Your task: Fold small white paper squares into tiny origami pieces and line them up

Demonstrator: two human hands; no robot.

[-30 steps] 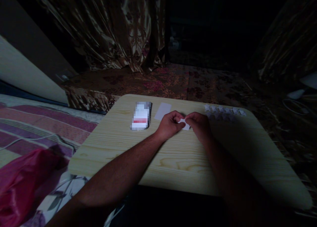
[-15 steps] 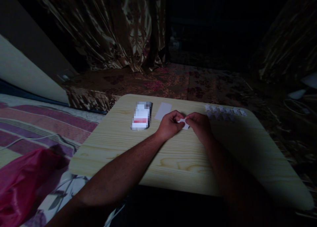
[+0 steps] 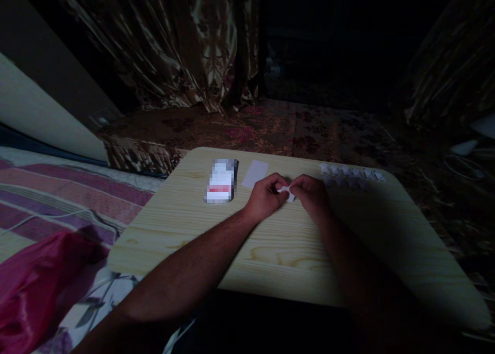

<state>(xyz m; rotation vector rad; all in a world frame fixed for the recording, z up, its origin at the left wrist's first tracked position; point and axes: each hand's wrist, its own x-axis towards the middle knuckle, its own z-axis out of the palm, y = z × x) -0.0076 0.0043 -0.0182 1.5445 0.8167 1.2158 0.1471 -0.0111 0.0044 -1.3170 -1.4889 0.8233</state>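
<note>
Between my two hands is a small piece of white paper (image 3: 287, 193), mostly covered by fingers. My left hand (image 3: 266, 195) pinches its left side, the thumb lying across it. At its upper right edge, the fingertips of my right hand (image 3: 310, 195) are closed on the same paper. A flat white sheet (image 3: 255, 173) lies just beyond my left hand. Past my right hand, several small folded white paper pieces (image 3: 352, 172) sit in two rows, the nearer row in shadow.
A blurred-out phone-like object (image 3: 219, 181) lies left of the sheet on the pale wooden table (image 3: 185, 240). To the left is a bed with a striped cover (image 3: 50, 194) and a pink cloth or bag (image 3: 42, 282). Patterned curtains (image 3: 209, 45) hang behind.
Both hands stay in almost the same place around the paper. Only a very slight shift of the fingers shows.
</note>
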